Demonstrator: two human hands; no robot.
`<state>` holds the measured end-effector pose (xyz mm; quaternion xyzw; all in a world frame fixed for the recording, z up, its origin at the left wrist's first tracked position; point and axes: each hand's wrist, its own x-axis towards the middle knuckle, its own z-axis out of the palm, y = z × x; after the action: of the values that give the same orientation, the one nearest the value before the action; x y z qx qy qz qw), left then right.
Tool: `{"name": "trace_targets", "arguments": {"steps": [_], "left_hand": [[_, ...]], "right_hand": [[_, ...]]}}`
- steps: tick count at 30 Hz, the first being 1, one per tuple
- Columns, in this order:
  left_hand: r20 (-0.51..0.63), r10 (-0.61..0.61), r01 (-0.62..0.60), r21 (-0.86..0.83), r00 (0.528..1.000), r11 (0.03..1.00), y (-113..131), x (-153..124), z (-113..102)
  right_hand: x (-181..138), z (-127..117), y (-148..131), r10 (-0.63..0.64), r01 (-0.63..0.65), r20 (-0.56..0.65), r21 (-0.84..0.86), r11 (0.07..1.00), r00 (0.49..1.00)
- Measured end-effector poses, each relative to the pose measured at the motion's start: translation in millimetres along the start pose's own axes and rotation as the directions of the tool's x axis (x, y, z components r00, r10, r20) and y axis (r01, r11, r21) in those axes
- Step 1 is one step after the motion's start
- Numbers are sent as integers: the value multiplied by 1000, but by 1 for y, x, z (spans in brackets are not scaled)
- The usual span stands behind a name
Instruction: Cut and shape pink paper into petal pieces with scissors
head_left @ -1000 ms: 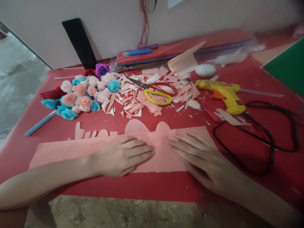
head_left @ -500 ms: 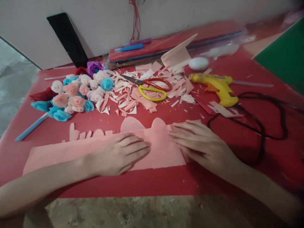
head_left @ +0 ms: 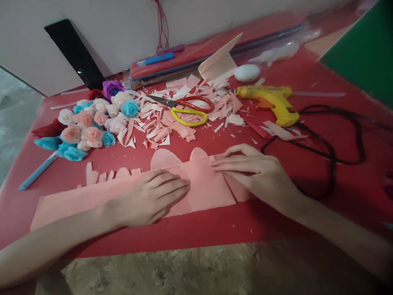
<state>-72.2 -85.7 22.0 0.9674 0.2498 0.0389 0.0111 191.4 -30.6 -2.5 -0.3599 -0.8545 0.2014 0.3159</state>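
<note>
Head view: pink paper strip (head_left: 205, 186) flat on red table (head_left: 138, 242). Left hand (head_left: 153, 196) flat on strip, fingers extended, gripping nothing. Right hand (head_left: 260, 172) touching strip's right part, fingers slightly bent; can't tell if pinching.

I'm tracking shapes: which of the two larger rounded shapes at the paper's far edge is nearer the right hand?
The narrower shape, just left of the right hand; the wider shape sits beyond the left hand.

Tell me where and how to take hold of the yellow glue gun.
Probably by its handle, coming from the near side with the right hand: the glue gun lies on its side, handle end nearest, nozzle pointing left.
</note>
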Motion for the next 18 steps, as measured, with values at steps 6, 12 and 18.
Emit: {"name": "trace_targets", "arguments": {"steps": [6,12,18], "left_hand": [[-1,-2,2,8,1000,1000,0,-1,1],[19,-7,7,7,1000,1000,-1,-1,1],[14,-6,6,10,1000,1000,0,0,2]], "right_hand": [[1,-10,11,-65,65,170,10,998,983],[-3,-12,27,-219,229,198,-32,973,956],[-8,-15,29,-291,314,243,-59,948,925]]}}
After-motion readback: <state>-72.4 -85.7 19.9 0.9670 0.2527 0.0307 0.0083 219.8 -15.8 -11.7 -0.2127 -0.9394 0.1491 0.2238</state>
